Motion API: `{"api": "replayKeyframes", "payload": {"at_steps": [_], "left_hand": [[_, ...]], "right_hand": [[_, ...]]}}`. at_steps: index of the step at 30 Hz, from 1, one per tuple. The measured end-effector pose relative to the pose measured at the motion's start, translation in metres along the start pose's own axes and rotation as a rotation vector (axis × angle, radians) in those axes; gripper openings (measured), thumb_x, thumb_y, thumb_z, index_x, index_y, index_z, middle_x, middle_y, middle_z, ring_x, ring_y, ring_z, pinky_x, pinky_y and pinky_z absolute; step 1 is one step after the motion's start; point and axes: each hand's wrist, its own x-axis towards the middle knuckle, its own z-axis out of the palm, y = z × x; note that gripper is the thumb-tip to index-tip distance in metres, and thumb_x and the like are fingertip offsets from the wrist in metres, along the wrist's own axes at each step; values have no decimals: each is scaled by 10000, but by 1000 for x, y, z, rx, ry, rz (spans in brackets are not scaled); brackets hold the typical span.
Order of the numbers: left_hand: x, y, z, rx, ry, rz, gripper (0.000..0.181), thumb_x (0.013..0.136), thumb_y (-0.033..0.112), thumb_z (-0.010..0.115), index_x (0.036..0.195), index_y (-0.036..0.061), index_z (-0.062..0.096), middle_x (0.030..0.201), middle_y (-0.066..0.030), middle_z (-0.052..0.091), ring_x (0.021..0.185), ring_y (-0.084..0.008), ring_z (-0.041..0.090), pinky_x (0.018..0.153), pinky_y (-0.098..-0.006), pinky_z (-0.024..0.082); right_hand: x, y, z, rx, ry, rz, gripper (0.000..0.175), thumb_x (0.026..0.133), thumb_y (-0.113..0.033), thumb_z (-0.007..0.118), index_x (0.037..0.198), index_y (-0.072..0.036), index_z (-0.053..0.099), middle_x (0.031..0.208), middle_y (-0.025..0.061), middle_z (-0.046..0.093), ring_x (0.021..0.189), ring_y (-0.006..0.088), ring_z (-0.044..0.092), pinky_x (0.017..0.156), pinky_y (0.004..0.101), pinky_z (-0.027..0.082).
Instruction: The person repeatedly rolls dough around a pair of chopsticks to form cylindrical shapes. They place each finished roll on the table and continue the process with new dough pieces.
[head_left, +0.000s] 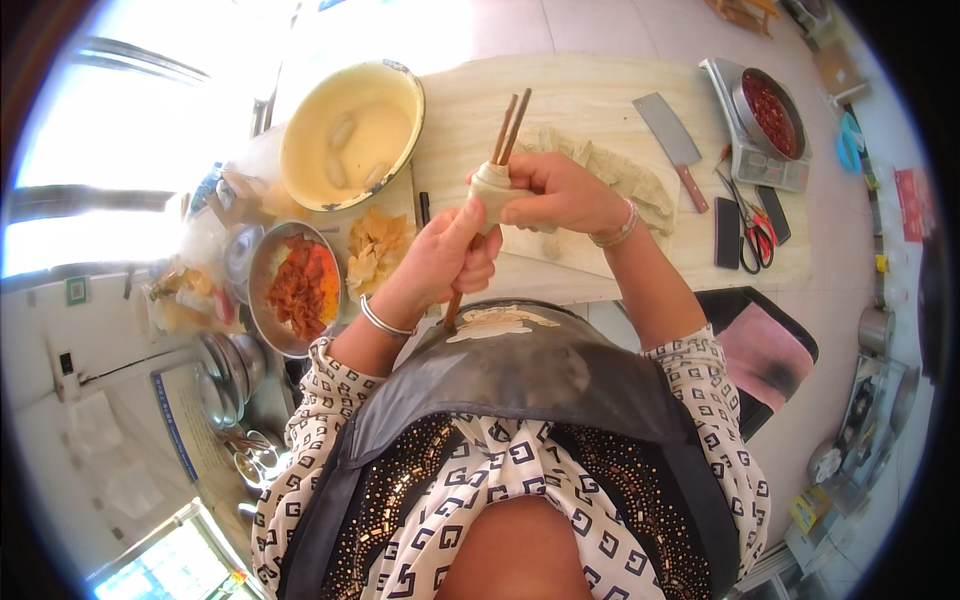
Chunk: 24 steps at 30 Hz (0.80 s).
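Two or more brown wooden sticks (517, 124) stand up between my hands, tips pointing away from me. A pale, soft, dough-like strip (491, 178) is wound around them in layers. My left hand (454, 251) grips the sticks below the wrap, its thumb against the strip; their lower end reaches my dark apron (495, 367). My right hand (562, 191) pinches the strip from the right side, partly hiding it. Beyond and right of that hand, more flat greyish-beige strips (634, 187) lie overlapped on a board on the table.
Left stand a yellow enamel basin (300, 169) with pale oblong pieces in liquid, a metal bowl (253, 289) of reddish-brown pieces, and tan sheets (377, 251). Rightward lie a cleaver (667, 127), scissors (756, 244), two dark phone-like objects, and a scale (769, 174) bearing a pan of red flakes.
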Motion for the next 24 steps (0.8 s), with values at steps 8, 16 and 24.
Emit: {"api": "replayKeyframes", "payload": {"at_steps": [8,16,24], "left_hand": [[6,-4,10,-544,-355,-244,686,923,626,254,756,13,512,474,44,244,360,-78,212,337,-225,207],[-4,6,6,-91,64,-2,599,953,553,316,808,18,542,483,68,258,356,-66,180,346,-226,184],[19,-22,-10,-814,-905,-226,714,920,632,250,786,-3,547,454,57,206,335,-81,166,312,-243,197]], "right_hand": [[12,18,10,213,-102,-150,230,791,-149,702,954,-14,611,736,-23,581,626,29,495,517,194,399],[4,16,10,133,44,-16,169,836,-177,651,859,-23,586,706,-14,579,573,43,504,500,205,415],[20,29,17,257,-110,-342,204,847,-168,630,971,-8,603,733,1,612,558,43,529,450,193,394]]}}
